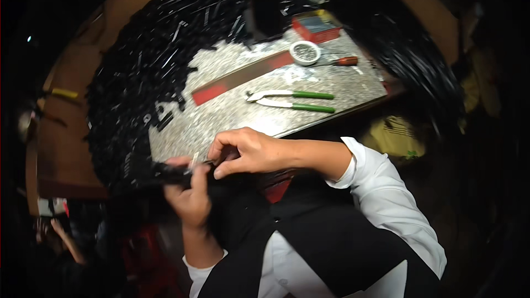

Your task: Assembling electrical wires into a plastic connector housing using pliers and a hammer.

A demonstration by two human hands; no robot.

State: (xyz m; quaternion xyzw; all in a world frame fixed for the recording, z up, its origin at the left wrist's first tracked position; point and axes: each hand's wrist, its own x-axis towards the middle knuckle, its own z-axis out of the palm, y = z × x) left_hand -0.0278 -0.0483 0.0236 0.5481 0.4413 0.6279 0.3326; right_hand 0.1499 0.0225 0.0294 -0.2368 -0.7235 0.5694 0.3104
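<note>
My left hand, blurred by motion, is closed on a dark strip-like piece at the table's near left edge. Close beside it, my right hand bends over with thumb and fingers pinched together near the end of that piece. What lies between its fingertips is too small and blurred to name. Beyond my hands, pliers with green handles lie on the speckled board. A long red-and-grey bar rests behind them, slanting up to the right.
A big heap of black pieces covers the table's left and back. Long black strips hang over the right edge. A white bowl of small metal parts, a screwdriver, a red box and a dark phone-like slab stand behind. Another person's hand shows lower left.
</note>
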